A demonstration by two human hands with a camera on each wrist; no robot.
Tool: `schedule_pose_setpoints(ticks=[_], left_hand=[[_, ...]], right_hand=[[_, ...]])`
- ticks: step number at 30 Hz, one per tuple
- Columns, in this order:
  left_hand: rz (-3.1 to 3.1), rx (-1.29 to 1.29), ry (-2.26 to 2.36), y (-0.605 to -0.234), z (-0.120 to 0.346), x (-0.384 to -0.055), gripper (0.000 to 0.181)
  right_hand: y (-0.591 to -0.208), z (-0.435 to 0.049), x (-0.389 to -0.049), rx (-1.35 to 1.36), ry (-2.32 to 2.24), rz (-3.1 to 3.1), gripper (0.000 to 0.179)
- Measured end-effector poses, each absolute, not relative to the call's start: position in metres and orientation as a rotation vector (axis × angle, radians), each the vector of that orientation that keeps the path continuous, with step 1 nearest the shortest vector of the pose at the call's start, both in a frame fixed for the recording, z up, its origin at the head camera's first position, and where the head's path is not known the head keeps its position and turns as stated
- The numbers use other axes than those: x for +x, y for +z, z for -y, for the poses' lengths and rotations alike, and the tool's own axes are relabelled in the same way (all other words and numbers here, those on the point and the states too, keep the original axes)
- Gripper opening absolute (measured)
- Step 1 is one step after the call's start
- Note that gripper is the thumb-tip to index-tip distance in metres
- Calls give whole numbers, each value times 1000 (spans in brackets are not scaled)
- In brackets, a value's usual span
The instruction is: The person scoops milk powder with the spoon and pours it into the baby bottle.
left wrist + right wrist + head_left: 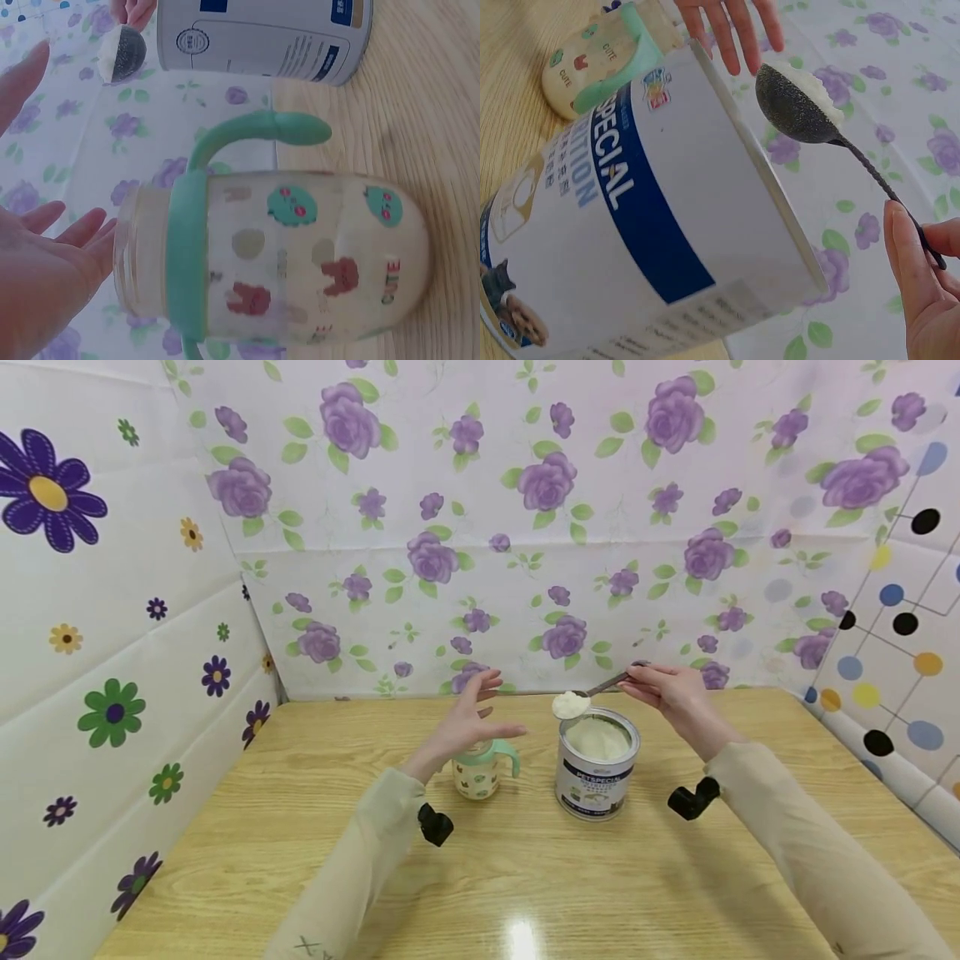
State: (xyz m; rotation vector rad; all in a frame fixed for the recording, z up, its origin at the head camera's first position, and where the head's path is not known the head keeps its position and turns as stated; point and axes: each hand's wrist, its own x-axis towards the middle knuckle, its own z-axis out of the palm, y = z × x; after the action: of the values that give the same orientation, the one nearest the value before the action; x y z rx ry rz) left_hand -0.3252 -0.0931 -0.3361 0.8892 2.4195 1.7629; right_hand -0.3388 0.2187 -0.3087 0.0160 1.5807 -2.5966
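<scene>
My right hand (670, 696) pinches the handle of a dark metal spoon (799, 112), held above the open rim of a powder can (595, 785). Whitish milk powder (571, 705) is heaped in the spoon's bowl, and more powder fills the can. Fingers apart, my left hand (468, 724) hovers by the uncapped mouth of a baby bottle (300, 255). Green handles, a green collar and small cartoon prints mark the bottle, which stands upright left of the can. In the head view the left hand partly hides the bottle's top.
Bottle and can stand on a light wooden table (315, 860). Behind it hangs a purple-flowered cloth (480, 602). A daisy-print sheet (112, 635) closes the left side, and a dotted one (911, 652) the right.
</scene>
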Motion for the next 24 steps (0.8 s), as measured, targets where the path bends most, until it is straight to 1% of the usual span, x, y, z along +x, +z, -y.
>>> schedule_pose_setpoints(ticks=[6,11,16,19,23,24], left_hand=[[-2485,836,1745,-337,107,-326,86],[-2478,777,1765,-342,117,-328,86],[-2467,730,1782,-346,126,-329,89],[-2469,704,1781,-349,131,-328,87],[-2467,710,1760,-354,138,-328,84],[-2467,715,1755,-356,139,-328,83]], right_hand=[[-305,-206,-339,-3,-2587,-1587,13],[-303,-196,-340,-34,-2560,-1598,9],[-300,-185,-343,-61,-2542,-1600,14],[-298,-178,-345,-42,-2545,-1603,14],[-296,-169,-345,-2,-2544,-1615,9],[-295,-167,-345,-1,-2540,-1626,11]])
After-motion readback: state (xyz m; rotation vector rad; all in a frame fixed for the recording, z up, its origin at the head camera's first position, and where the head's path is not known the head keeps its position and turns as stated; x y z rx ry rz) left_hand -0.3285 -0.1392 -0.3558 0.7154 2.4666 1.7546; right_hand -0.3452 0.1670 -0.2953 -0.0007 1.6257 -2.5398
